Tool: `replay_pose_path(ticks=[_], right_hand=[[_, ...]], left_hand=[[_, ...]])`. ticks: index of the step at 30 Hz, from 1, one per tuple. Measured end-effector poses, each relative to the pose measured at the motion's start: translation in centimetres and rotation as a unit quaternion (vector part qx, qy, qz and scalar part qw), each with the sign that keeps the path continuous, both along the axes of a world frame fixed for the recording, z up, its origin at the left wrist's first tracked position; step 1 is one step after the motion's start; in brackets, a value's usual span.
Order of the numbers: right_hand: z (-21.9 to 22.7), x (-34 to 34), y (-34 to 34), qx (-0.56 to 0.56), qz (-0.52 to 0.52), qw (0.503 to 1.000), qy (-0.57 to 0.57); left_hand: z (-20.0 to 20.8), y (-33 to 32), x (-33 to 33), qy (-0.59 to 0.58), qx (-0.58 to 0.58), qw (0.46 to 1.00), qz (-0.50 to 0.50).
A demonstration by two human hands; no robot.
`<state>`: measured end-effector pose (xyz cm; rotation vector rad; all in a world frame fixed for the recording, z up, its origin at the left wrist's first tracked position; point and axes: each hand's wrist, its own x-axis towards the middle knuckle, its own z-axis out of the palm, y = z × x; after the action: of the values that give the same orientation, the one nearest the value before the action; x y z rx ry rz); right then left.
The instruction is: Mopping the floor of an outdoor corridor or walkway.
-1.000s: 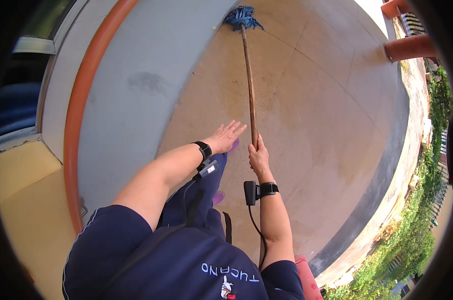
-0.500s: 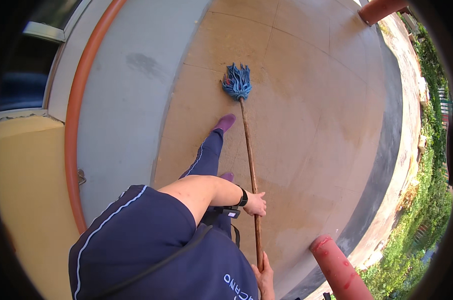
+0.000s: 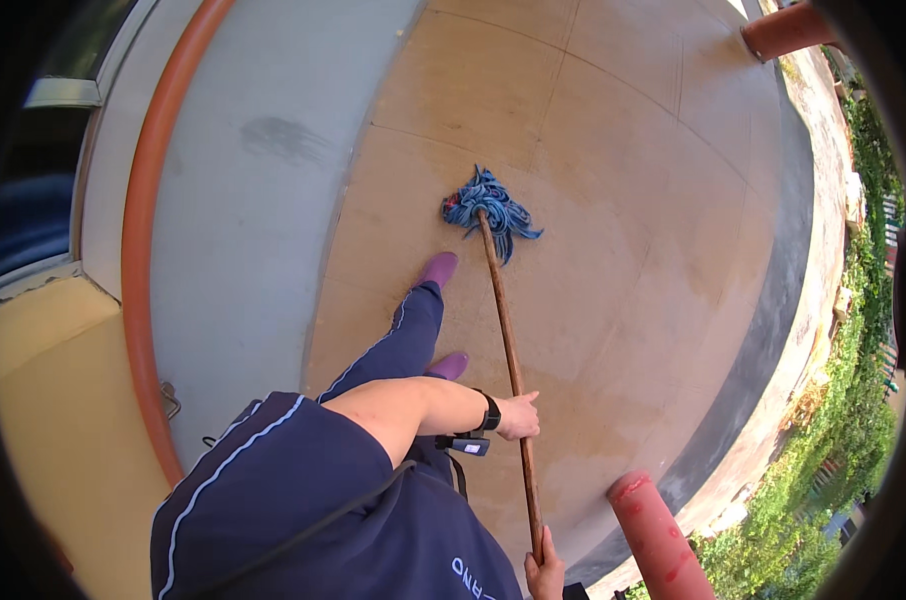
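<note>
A mop with a blue strand head (image 3: 492, 205) rests on the tan floor in front of me, its strands fanned out around the base of the stick. Its long wooden handle (image 3: 506, 320) runs back toward my body. My left hand (image 3: 519, 416), below a black wristband, is closed around the handle partway up. Lower down, near the handle's top end, my right hand (image 3: 545, 577) also grips it; the lower part of that hand is cut off by the picture's edge.
My purple boots (image 3: 440, 268) stand left of the handle. Along the left run a grey raised strip (image 3: 243, 230) and an orange pipe (image 3: 143, 250). A red post (image 3: 663, 540) rises at the lower right, another red post (image 3: 788, 32) at the upper right. Greenery (image 3: 833, 440) lies beyond the floor's dark border.
The mop head has come nearer to me, and its strands have swung from pointing away to spreading right and toward me. Both hands have shifted slightly down and right with the handle.
</note>
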<state>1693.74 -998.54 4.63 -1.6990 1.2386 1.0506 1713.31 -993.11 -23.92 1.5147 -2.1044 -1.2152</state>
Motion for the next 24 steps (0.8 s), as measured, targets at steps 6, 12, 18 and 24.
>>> replay_pose_path(ticks=[6,12,18,24], right_hand=[[-12.8,17.7,-1.6,-0.005,0.070,0.975,-0.209],[-19.8,40.7,2.8,0.007,0.140,0.928,-0.345],[-20.7,37.1,4.9,0.020,0.160,0.929,-0.334],[-18.3,21.5,3.7,0.071,0.083,0.959,-0.261]], left_hand=[[-4.2,2.2,22.2,-0.159,0.051,0.969,0.183],[-4.5,7.5,42.6,-0.291,0.161,0.867,0.372],[-3.8,8.8,38.4,-0.299,0.155,0.856,0.392],[-5.1,9.0,22.9,-0.215,0.133,0.880,0.401]])
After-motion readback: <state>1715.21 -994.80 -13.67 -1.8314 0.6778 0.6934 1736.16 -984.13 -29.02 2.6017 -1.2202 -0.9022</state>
